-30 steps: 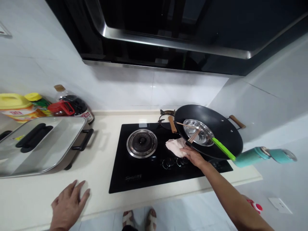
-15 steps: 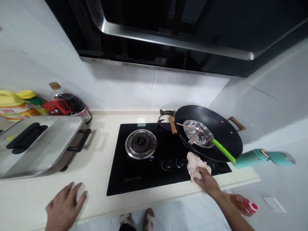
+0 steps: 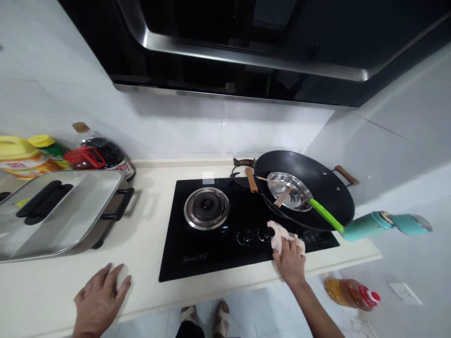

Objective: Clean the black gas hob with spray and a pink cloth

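My right hand (image 3: 291, 261) presses a pale pink cloth (image 3: 279, 234) onto the front of the black glass cooktop (image 3: 218, 256), just right of the control knobs (image 3: 245, 237). Its fingers are bent over the cloth and partly sunk in it. My left hand (image 3: 98, 298) rests on the cream countertop (image 3: 144, 263) with fingers spread, holding nothing. Behind the cloth a large black wok (image 3: 327, 188) sits on the right burner. It holds a metal bowl (image 3: 301, 202), wooden chopsticks (image 3: 283, 197) and a utensil with a green handle (image 3: 326, 215).
At left stands a lidded electric pan (image 3: 84, 225), with a dark sauce bottle (image 3: 109, 152) and yellow-capped containers (image 3: 21, 152) behind. A teal bottle (image 3: 366, 226) is right of the wok. An oil bottle (image 3: 348, 293) stands low at right. The range hood (image 3: 218, 51) hangs above.
My right hand has shifted slightly left with the cloth, its forearm now more upright. My left hand stays spread on the counter. The view has tilted a little.
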